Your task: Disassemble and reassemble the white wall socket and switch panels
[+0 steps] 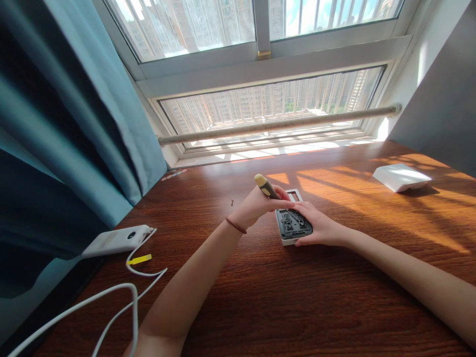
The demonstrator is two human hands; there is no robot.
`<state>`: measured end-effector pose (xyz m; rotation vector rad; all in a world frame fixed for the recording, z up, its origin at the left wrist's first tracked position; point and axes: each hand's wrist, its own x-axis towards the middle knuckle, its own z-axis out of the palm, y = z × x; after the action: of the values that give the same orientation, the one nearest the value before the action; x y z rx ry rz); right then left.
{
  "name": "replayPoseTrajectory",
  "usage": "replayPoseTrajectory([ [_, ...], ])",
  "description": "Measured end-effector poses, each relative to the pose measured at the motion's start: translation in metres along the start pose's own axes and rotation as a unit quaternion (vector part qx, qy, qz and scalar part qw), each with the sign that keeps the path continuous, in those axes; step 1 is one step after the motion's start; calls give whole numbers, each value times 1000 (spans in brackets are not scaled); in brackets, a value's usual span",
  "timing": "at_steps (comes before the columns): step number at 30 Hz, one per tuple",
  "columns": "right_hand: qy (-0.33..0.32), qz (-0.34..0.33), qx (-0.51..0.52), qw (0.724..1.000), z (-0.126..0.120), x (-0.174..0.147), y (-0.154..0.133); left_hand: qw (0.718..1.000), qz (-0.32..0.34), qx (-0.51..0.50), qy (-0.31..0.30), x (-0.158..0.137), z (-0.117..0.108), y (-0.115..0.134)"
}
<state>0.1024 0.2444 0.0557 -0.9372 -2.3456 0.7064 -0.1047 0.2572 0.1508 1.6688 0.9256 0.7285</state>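
Note:
My left hand (257, 204) is closed around a screwdriver (266, 186) with a grey and pale yellow handle. The handle leans up to the left; its tip is hidden behind my fingers. Under it lies a wall socket panel (293, 225), with a black moulded face and a white frame. My right hand (320, 224) grips the panel from the right, its thumb and fingers spread along the edge. Both hands meet near the panel's upper half, so part of it is covered. A small screw (232, 202) lies on the table to the left of my left hand.
A white box-like piece (401, 177) sits at the right on the brown wooden table (238, 307). On the left are a white device (117, 240), a white cable (136, 297) and a yellow tag (141, 259). A blue curtain (107, 99) hangs beside the window.

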Motion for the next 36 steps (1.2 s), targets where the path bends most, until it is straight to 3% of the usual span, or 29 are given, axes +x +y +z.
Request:
replayPoseTrajectory([
  [5,0,11,3,1000,0,0,-1,993,-35,-99,-44,-1,-10,3],
  [8,1,9,5,1000,1,-1,0,990,-10,-126,-55,-4,-14,6],
  [12,-12,-8,13,1000,1,-3,5,997,79,6,-3,-9,-13,13],
  [14,-2,-26,27,999,-2,-3,1,986,123,104,29,-13,-9,16],
  [18,120,-45,66,990,-20,0,-31,942,195,273,14,-19,5,20],
  [21,195,-48,64,977,-41,7,-67,931,217,295,-16,-18,12,19],
  [24,233,-55,49,970,-60,15,-94,939,223,256,56,-15,12,13],
  [26,285,-23,73,955,-70,21,-101,938,222,220,148,-15,7,3],
  [28,302,14,119,946,-75,27,-99,940,214,194,180,-18,3,-12],
  [32,234,48,190,952,-67,37,-79,967,164,180,69,-32,6,-53],
  [36,196,71,174,962,-55,39,-64,980,137,144,22,-40,19,-78],
])
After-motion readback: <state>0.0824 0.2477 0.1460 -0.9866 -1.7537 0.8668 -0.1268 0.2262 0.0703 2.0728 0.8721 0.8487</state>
